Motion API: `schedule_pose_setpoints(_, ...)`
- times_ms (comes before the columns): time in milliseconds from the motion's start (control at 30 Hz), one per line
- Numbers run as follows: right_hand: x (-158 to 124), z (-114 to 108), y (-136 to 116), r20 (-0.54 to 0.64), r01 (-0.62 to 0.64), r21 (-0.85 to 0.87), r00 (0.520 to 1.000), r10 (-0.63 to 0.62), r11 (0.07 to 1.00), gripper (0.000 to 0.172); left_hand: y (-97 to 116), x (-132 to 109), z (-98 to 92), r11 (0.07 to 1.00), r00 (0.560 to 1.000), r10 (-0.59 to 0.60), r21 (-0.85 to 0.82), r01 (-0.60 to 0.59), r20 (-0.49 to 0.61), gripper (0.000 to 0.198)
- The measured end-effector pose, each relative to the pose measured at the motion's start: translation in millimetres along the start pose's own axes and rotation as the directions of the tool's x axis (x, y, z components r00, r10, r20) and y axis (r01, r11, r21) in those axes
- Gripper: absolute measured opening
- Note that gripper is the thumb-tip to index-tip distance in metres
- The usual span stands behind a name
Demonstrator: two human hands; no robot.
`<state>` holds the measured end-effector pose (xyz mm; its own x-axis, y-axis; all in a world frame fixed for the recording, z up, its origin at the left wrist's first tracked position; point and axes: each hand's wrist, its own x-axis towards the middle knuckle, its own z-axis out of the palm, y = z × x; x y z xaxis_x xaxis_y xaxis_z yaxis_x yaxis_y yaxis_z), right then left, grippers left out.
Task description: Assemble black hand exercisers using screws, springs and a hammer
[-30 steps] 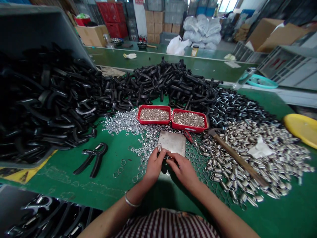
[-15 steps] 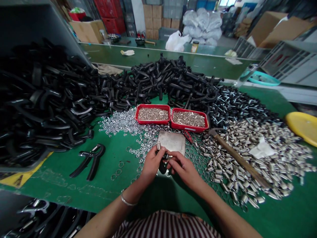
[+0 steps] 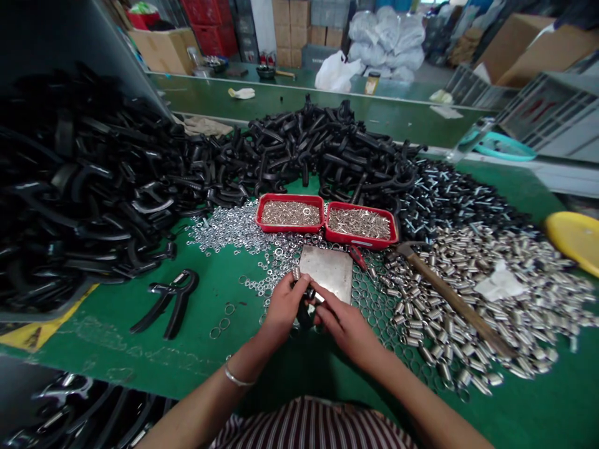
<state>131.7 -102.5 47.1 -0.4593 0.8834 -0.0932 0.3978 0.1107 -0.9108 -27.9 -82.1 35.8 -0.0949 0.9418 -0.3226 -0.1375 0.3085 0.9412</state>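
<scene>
My left hand [image 3: 282, 307] is closed around a black handle part [image 3: 305, 315], in front of my body. A coiled metal spring [image 3: 296, 273] sticks up above its thumb. My right hand [image 3: 350, 329] meets it, fingers pinched on a small shiny metal piece [image 3: 319, 299] against the black part; its exact kind is hard to make out. Just beyond the hands lies a flat metal plate [image 3: 330, 268]. An assembled black hand grip strengthener [image 3: 174, 300] rests on the green table to the left.
Two red trays [image 3: 290, 229] of small metal parts stand behind the plate. Black handles [image 3: 337, 146] are heaped beyond, springs [image 3: 449, 312] at right. A hammer [image 3: 458, 299] lies across the springs. Red-handled pliers [image 3: 357, 257] lie beside the plate. Rings and nuts [image 3: 224, 231] spread at left.
The right fingers have straightened and moved slightly, and a shiny metal piece shows more clearly between the hands. The spring at the left hand sits slightly farther left.
</scene>
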Motion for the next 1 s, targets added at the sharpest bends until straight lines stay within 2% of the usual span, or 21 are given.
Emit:
schedule_pose_setpoints(167, -0.2, 8.4, 4.5, -0.105, -0.037, 0.342, 0.992, 0.077, 0.939, 0.040, -1.6, 2.8, 1.5, 0.995, 0.998, 0.062, 0.076, -0.062, 0.001, 0.034)
schedule_pose_setpoints(267, 0.6, 10.1, 6.7, -0.163, -0.030, 0.463, 0.980, 0.118, 0.886, 0.035, -1.7, 1.6, 2.9, 0.997, 0.998, 0.055, 0.061, -0.056, 0.025, 0.033)
schedule_pose_setpoints(333, 1.9, 9.8, 8.6, -0.168, -0.035, 0.492, 0.977, 0.134, 0.870, 0.032, -1.7, -0.1, 3.5, 0.996, 0.998, 0.056, 0.068, -0.058, 0.031, 0.032)
schedule_pose_setpoints(467, 5.7, 9.8, 11.5, -0.093, -0.091, 0.483, 0.984, 0.154, 0.871, 0.034, -1.2, -2.5, 3.8, 0.990, 0.996, 0.093, 0.110, -0.092, -0.002, 0.031)
schedule_pose_setpoints(600, 7.5, 12.0, 12.3, -0.072, -0.107, 0.499, 0.984, 0.164, 0.860, 0.033, 0.8, -3.2, 3.5, 0.989, 0.995, 0.104, 0.108, -0.104, 0.006, 0.030)
schedule_pose_setpoints(700, 6.3, 12.2, 13.2, -0.073, -0.102, 0.436, 0.986, 0.148, 0.894, 0.031, -1.7, -2.9, 3.0, 0.987, 0.994, 0.108, 0.118, -0.111, 0.030, 0.030)
schedule_pose_setpoints(800, 3.9, 11.5, 14.1, -0.127, -0.076, 0.169, 0.987, 0.098, 0.983, 0.028, -9.4, -1.8, 2.2, 0.982, 0.992, 0.122, 0.144, -0.125, 0.031, 0.031)
schedule_pose_setpoints(900, 2.1, 12.5, 13.7, -0.158, -0.063, -0.059, 0.986, 0.053, 0.996, 0.029, -16.3, -1.0, 1.1, 0.977, 0.991, 0.137, 0.165, -0.137, 0.014, 0.032)
schedule_pose_setpoints(1000, 1.2, 15.1, 11.2, -0.139, -0.064, -0.071, 0.989, 0.054, 0.995, 0.031, -17.2, -2.2, -0.4, 0.984, 0.993, 0.111, 0.139, -0.114, 0.031, 0.034)
